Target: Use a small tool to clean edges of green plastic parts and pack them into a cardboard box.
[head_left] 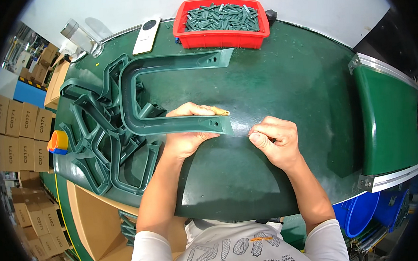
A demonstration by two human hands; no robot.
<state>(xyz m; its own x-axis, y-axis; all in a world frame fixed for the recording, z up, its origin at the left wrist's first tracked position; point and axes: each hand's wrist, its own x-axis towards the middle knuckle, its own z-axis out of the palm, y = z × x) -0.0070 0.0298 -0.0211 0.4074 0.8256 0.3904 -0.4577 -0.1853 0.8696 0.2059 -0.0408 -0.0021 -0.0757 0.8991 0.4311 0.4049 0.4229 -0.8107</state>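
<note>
A dark green U-shaped plastic part lies across the middle left, its two arms reaching to the right. My left hand is wrapped round the nearer arm close to its end, with a yellowish covering on one fingertip. Just right of that end, my right hand is closed in a pinch, thumb against the fingers. What it pinches is too thin and pale to make out; a faint glassy patch shows between it and the part's end. Both arms of the part have small holes near their ends.
Several more green plastic parts are heaped at the left. A red bin of small green pieces stands at the back, beside a white phone and a clear bottle. Tape rolls sit at the left edge; a green conveyor is at right.
</note>
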